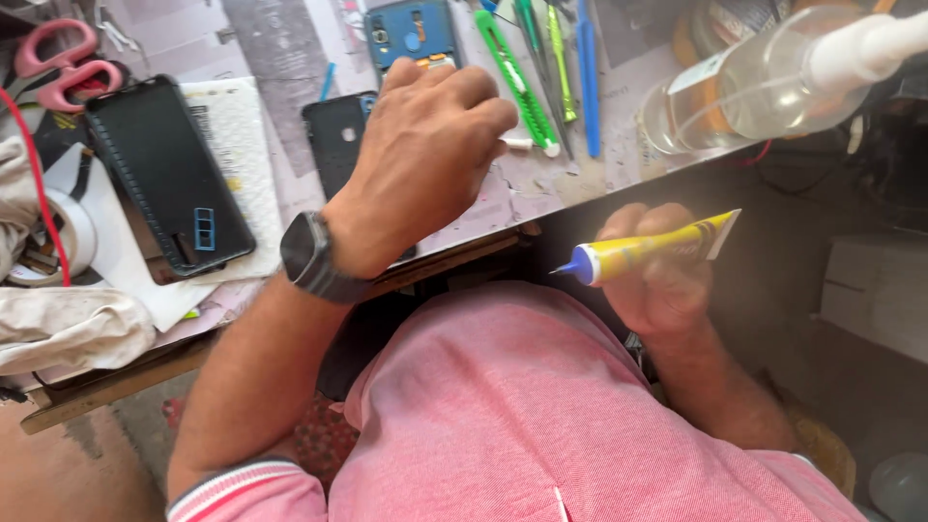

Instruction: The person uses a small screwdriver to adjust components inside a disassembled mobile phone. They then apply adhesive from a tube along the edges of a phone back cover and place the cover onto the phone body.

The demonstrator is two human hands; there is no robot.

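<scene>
Our right hand (657, 280) closes its fingers around a yellow glue tube (650, 249), light, soft, best gripped mid-body. Our left hand (425, 145), fingers curled, rests empty on the tabletop (541, 184).

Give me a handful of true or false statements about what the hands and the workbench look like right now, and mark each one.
1. The right hand holds a yellow glue tube with a blue nozzle. True.
2. The left hand holds the pink scissors. False: the scissors lie apart at the bench's far left corner.
3. A dark watch sits on the left wrist. True.
4. The clear spray bottle stands upright. False: it lies on its side.
5. The green utility knife lies on the bench. True.
</scene>
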